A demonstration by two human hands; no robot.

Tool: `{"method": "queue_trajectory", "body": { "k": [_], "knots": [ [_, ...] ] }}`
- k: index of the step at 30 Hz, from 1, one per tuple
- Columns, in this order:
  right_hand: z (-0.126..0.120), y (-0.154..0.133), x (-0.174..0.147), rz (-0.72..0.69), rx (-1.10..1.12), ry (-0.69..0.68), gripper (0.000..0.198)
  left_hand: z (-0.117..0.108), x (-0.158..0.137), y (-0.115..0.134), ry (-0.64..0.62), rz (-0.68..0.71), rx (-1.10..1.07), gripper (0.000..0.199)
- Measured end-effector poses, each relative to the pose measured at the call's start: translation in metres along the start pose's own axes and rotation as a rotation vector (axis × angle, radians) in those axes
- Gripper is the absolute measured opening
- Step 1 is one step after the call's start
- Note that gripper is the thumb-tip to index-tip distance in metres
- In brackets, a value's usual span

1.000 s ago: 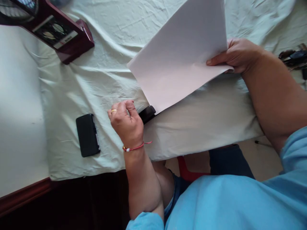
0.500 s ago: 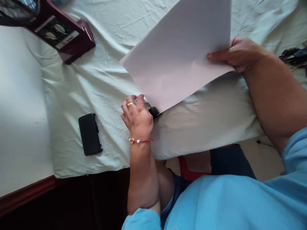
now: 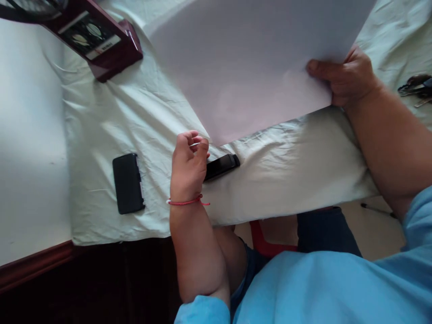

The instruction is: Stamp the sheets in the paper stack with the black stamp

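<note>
My right hand (image 3: 353,78) grips a white sheet of paper (image 3: 249,76) by its right side, thumb on top. The paper is raised at a slant over the bed-like cloth surface. My left hand (image 3: 191,157), with a red string bracelet (image 3: 185,202) on its wrist, has its fingers curled in toward the thumb beside the paper's lower left corner. Whether something is pinched there is hidden. Just right of that hand lies a black object (image 3: 222,166) that looks like a stapler, its left end covered by the hand.
A black phone (image 3: 128,183) lies on the pale green cloth (image 3: 162,216) at left. Behind it stands a dark red fan base (image 3: 111,49). Keys (image 3: 416,87) rest at the far right. A red chair (image 3: 266,240) shows below the cloth's front edge.
The paper has risen and moved closer to the camera, uncovering more of the black object. My left hand has turned, and its fingers have curled near the paper's corner.
</note>
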State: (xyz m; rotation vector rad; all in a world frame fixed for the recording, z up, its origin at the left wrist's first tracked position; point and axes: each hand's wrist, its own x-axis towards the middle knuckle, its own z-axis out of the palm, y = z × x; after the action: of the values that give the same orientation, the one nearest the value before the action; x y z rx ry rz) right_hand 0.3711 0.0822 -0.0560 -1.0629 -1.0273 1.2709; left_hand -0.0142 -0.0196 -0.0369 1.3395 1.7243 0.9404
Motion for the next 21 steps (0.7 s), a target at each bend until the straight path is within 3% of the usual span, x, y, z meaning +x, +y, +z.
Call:
{"method": "queue_trajectory", "body": {
  "k": [5,8,13,18,21],
  "knots": [
    [-0.004,0.014,0.007,-0.063,-0.002,-0.005,0.069,0.001,0.002,0.0,0.036,0.034,-0.205,0.052],
    [-0.006,0.019,0.01,-0.055,-0.012,0.009,0.072,0.003,0.004,0.001,-0.002,0.001,-0.228,0.051],
    [-0.004,0.017,0.008,-0.042,-0.008,0.045,0.076,0.002,0.011,0.0,0.096,-0.025,-0.227,0.057],
    [-0.001,0.015,0.008,-0.023,-0.001,0.048,0.08,0.006,0.01,0.009,0.054,0.069,-0.28,0.019],
    [-0.002,0.019,0.008,-0.017,-0.012,0.051,0.079,0.008,0.008,0.015,0.083,0.044,-0.264,0.014]
  ]
}}
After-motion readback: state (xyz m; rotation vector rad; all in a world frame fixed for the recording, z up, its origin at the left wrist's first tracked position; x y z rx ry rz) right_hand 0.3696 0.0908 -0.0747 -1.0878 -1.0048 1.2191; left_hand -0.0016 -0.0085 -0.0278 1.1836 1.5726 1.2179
